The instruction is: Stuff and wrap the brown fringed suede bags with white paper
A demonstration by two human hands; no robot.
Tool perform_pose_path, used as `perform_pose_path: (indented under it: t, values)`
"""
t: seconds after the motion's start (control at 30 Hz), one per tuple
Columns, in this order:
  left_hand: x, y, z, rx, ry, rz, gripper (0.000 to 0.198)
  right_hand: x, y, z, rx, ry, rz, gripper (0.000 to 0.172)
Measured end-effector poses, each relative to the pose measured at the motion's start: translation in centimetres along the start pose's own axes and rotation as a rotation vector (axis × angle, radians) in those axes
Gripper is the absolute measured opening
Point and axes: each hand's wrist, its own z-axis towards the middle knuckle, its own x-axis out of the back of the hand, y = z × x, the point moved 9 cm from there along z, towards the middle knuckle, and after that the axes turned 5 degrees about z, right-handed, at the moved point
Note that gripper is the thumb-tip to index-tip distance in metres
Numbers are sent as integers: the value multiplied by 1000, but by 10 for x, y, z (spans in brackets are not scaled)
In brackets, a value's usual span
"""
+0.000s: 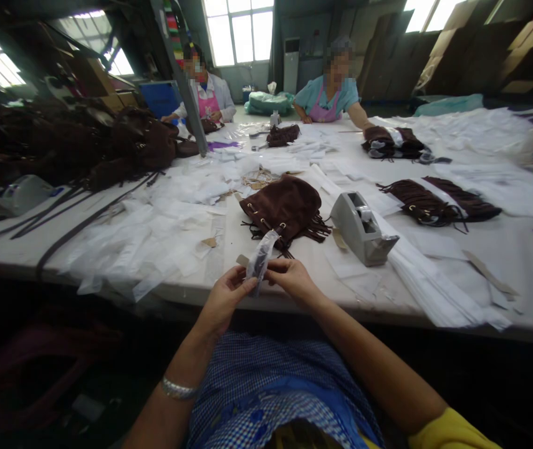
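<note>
At the table's near edge, my left hand pinches the lower left side of a small clear plastic sleeve with something dark inside. My right hand closes its fingertips on the sleeve's right side. The sleeve stands tilted between both hands, its top overlapping a dark brown fringed drawstring bag. That bag lies on the table just beyond my hands, with gold eyelets and fringe showing. Right of it stands a grey tape dispenser.
Loose white wrapping sheets spread over the left of the table. A stack of white strips lies right. A wrapped fringed bag sits behind it. Brown bags are heaped left by a metal post. Two co-workers are across the table.
</note>
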Motion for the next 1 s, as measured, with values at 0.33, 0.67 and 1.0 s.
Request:
perform_pose_path:
  t: [0.33,0.67,1.0]
  values:
    - [4,4,2,24,-16,-21,39,1,23,-9,-294,9,518,27]
    - [4,15,-5,-29,64,35,30,-17,41,-27,-329,-15,756,45]
    - [16,10,-12,-157,261,318,23,-17,33,-22,-119,184,455,40]
